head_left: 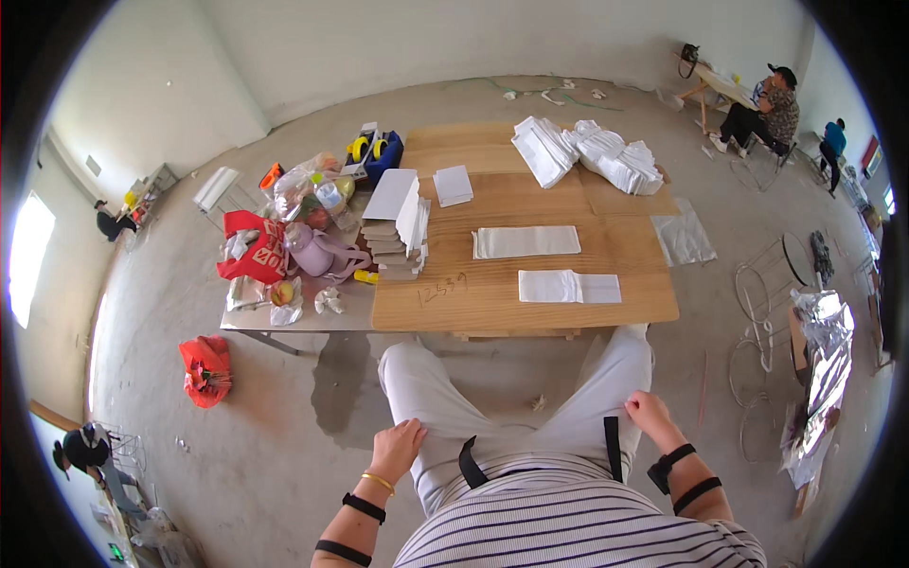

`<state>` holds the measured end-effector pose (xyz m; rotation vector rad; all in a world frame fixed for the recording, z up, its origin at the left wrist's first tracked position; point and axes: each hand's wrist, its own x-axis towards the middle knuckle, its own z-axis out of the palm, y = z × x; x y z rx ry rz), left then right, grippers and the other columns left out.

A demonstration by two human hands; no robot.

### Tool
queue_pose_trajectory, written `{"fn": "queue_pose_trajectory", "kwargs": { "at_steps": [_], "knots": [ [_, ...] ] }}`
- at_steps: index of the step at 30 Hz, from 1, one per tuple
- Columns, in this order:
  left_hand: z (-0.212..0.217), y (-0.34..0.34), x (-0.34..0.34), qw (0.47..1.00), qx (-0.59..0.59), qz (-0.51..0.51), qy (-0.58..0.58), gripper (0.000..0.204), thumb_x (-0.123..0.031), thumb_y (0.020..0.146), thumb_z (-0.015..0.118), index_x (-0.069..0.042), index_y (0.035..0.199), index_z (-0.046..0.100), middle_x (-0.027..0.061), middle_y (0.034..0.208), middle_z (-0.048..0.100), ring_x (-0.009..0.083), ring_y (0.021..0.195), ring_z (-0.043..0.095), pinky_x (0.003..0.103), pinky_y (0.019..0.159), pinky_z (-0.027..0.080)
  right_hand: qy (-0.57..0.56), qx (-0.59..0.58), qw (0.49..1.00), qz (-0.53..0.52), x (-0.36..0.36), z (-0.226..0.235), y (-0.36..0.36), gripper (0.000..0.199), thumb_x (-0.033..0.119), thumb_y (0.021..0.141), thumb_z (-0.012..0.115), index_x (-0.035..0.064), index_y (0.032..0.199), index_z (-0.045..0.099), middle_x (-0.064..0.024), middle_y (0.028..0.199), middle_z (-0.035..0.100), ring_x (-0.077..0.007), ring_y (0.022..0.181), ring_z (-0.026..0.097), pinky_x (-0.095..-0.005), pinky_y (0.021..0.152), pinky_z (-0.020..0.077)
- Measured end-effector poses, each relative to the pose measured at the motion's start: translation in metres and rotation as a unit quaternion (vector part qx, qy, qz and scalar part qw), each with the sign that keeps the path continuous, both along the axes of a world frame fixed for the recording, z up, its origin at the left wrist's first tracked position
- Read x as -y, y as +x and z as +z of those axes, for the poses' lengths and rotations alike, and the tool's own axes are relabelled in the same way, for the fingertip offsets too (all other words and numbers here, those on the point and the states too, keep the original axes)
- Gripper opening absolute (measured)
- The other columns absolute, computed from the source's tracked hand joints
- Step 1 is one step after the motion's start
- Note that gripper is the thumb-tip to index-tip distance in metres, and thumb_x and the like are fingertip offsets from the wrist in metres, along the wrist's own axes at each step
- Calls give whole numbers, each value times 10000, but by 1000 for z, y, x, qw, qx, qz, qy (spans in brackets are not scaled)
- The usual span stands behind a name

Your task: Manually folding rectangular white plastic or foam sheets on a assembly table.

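Observation:
Both my hands are down at my lap, away from the table. My left hand (398,447) is closed at the outer side of my left thigh, its fingers pinching the light grey trousers (431,383). On the other side my right hand (650,415) is curled closed against the trouser cloth by my right thigh. Before me on the wooden tabletop (454,312) lie two flat strips of folded white paper, a nearer one (595,288) and a farther one (526,241). Neither hand touches them. A stack of white and grey paper pieces (402,227) stands at the left.
Beyond the strips lie white bundles (544,151) and a small pile of white cards (453,186). Bags, a lilac bottle (311,248) and tape dispensers (374,150) crowd the table's left. A red bag (205,371) sits on the floor. Several people are farther off; foil sheeting (822,369) stands right.

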<state>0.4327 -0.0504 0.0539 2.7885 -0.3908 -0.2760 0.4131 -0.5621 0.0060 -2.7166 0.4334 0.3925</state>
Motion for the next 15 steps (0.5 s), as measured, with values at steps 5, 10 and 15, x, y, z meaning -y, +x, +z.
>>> {"fn": "queue_pose_trajectory", "kwargs": {
  "at_steps": [5,10,15],
  "knots": [
    [9,-2,5,998,-70,-2,-2,223,-267,968,518,-64,888,562,146,807,660,387,750,636,470,656,502,-40,-126,989,72,-3,7,8,316,401,870,661,95,805,698,-146,775,699,-370,756,674,-472,670,530],
    [37,-78,2,933,-301,-102,-170,225,-276,968,516,-68,922,589,202,821,640,418,782,618,484,699,495,215,-100,965,111,16,-24,-33,347,390,923,598,57,911,698,-126,802,711,-264,703,668,-407,657,513],
    [50,-88,-6,927,-329,-50,-172,228,-287,957,527,-75,920,604,192,789,647,403,786,628,479,699,504,284,-332,872,221,-8,76,-72,373,365,965,532,25,940,682,-98,762,675,-186,709,635,-338,700,499]
  ]
}}
